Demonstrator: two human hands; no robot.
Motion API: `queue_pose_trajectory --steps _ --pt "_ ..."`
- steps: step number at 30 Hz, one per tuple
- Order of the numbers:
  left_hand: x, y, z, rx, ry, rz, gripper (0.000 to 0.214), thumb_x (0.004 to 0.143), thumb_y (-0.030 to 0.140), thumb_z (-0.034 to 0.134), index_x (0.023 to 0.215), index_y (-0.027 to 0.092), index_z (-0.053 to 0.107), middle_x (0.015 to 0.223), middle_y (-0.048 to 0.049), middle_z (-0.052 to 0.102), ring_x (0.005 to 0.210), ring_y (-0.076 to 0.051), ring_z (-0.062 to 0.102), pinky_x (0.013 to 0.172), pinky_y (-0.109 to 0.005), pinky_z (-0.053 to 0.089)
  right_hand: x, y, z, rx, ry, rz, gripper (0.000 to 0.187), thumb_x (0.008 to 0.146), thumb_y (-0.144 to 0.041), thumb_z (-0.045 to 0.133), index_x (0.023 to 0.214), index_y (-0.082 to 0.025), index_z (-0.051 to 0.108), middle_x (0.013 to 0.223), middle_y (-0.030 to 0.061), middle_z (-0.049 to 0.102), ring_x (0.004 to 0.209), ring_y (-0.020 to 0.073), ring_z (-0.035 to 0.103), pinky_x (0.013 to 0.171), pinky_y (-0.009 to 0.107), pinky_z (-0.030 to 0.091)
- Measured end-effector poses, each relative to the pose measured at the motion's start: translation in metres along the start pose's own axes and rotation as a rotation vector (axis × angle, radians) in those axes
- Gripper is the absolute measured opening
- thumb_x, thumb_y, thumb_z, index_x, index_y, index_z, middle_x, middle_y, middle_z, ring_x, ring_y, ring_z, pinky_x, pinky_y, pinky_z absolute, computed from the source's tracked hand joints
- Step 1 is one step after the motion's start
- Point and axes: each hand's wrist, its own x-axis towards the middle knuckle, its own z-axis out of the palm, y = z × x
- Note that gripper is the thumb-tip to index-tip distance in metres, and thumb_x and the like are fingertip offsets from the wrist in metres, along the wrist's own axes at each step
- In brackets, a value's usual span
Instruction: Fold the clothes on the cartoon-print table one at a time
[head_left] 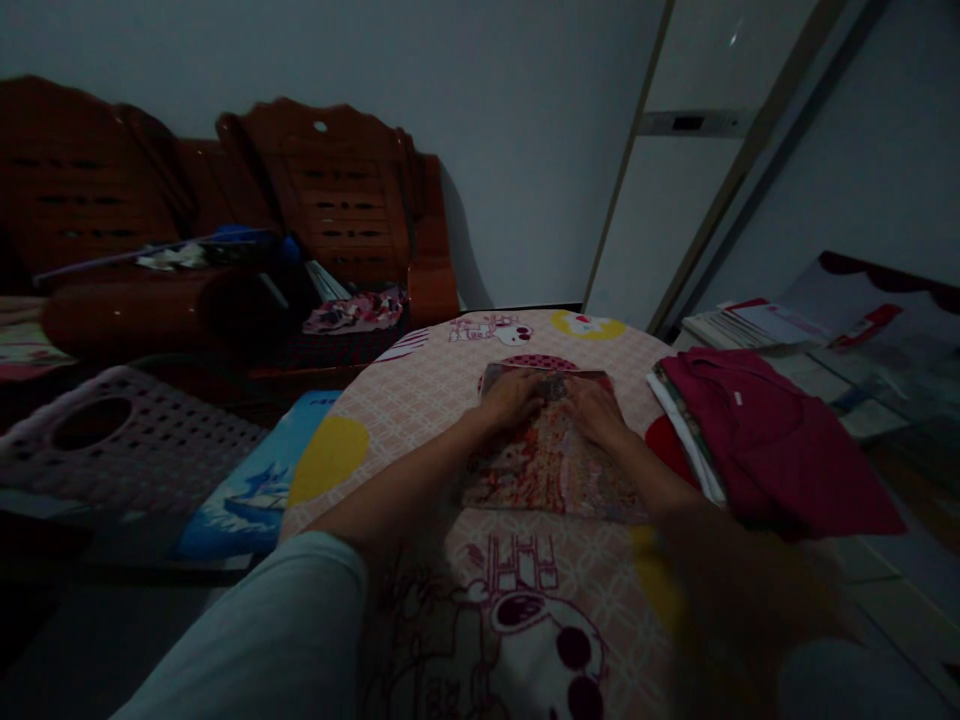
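A folded, red-and-white patterned cloth [551, 470] lies on a round table covered with a pink patterned tablecloth [420, 400]. My left hand [512, 397] rests on the cloth's far edge, fingers curled down onto it. Beside it, my right hand [596, 408] presses on the same far edge, fingers bent over the fabric. The two hands almost touch. In the dim light I cannot make out whether the fingers pinch the fabric or only press on it.
A stack of folded clothes topped by a dark red garment [757, 440] sits at the table's right. Papers and books [757, 325] lie further right. A wooden bench [225, 250] with clutter stands behind on the left, near a pink plastic stool [120, 430].
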Motion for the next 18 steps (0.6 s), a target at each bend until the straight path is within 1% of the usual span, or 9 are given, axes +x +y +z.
queue_pose_trajectory --steps 1,3,5,7,10,13,16,18 --pt "-0.007 0.001 0.005 -0.003 -0.039 0.004 0.052 0.095 0.040 0.049 0.142 0.019 0.047 0.146 -0.0123 0.049 0.134 -0.025 0.045 0.113 -0.038 0.034 -0.005 0.000 0.008 0.017 0.001 -0.001 0.049 0.100 -0.037 0.036 0.142 -0.015 0.047 0.148 0.0158 0.047 0.136 0.0285 0.040 0.111 0.042 0.030" --pt "-0.016 0.001 0.012 0.018 -0.089 -0.045 0.055 0.097 0.045 0.044 0.146 0.021 0.043 0.153 -0.0130 0.041 0.140 -0.029 0.038 0.115 -0.045 0.030 -0.011 0.004 0.020 0.026 0.022 0.033 0.054 0.100 -0.044 0.035 0.146 -0.016 0.043 0.154 0.0140 0.040 0.141 0.0292 0.035 0.114 0.045 0.026" --pt "-0.021 -0.002 0.014 0.043 -0.103 -0.099 0.055 0.098 0.047 0.039 0.148 0.023 0.041 0.157 -0.0132 0.034 0.144 -0.032 0.033 0.115 -0.050 0.027 -0.013 0.012 0.028 0.032 0.050 0.055 0.055 0.100 -0.046 0.032 0.146 -0.018 0.042 0.155 0.0135 0.039 0.142 0.0292 0.034 0.115 0.047 0.025" --pt "-0.023 -0.007 0.014 0.046 -0.093 -0.128 0.057 0.098 0.048 0.038 0.149 0.022 0.039 0.158 -0.0140 0.032 0.145 -0.032 0.029 0.116 -0.052 0.025 -0.015 0.022 0.031 0.037 0.068 0.062 0.055 0.101 -0.044 0.031 0.147 -0.017 0.041 0.154 0.0145 0.040 0.143 0.0287 0.034 0.114 0.049 0.026" --pt "-0.026 -0.014 0.010 0.028 -0.083 -0.135 0.057 0.099 0.046 0.037 0.150 0.021 0.038 0.157 -0.0145 0.033 0.146 -0.031 0.028 0.117 -0.052 0.023 -0.019 0.034 0.030 0.041 0.045 0.037 0.053 0.101 -0.040 0.033 0.148 -0.017 0.040 0.155 0.0143 0.039 0.144 0.0276 0.032 0.115 0.049 0.026" --pt "-0.029 -0.015 0.001 0.009 -0.112 -0.123 0.056 0.100 0.043 0.035 0.151 0.019 0.037 0.157 -0.0137 0.033 0.147 -0.028 0.027 0.119 -0.048 0.020 -0.028 0.038 0.023 0.040 0.016 0.057 0.052 0.100 -0.038 0.035 0.148 -0.019 0.040 0.156 0.0120 0.036 0.145 0.0271 0.030 0.116 0.048 0.026" --pt "-0.037 -0.002 -0.006 -0.006 -0.101 -0.171 0.061 0.100 0.046 0.033 0.151 0.014 0.034 0.157 -0.0163 0.033 0.147 -0.028 0.026 0.119 -0.044 0.021 -0.044 0.032 0.019 0.053 0.025 0.103 0.055 0.100 -0.041 0.035 0.150 -0.018 0.038 0.158 0.0125 0.032 0.146 0.0285 0.029 0.116 0.046 0.026" --pt "-0.047 0.014 -0.006 -0.033 -0.103 -0.147 0.064 0.099 0.051 0.031 0.151 0.013 0.032 0.157 -0.0169 0.032 0.146 -0.028 0.027 0.117 -0.043 0.024 -0.057 0.025 0.022 0.061 0.045 0.081 0.058 0.100 -0.043 0.034 0.150 -0.016 0.037 0.159 0.0137 0.030 0.147 0.0290 0.026 0.116 0.045 0.026"
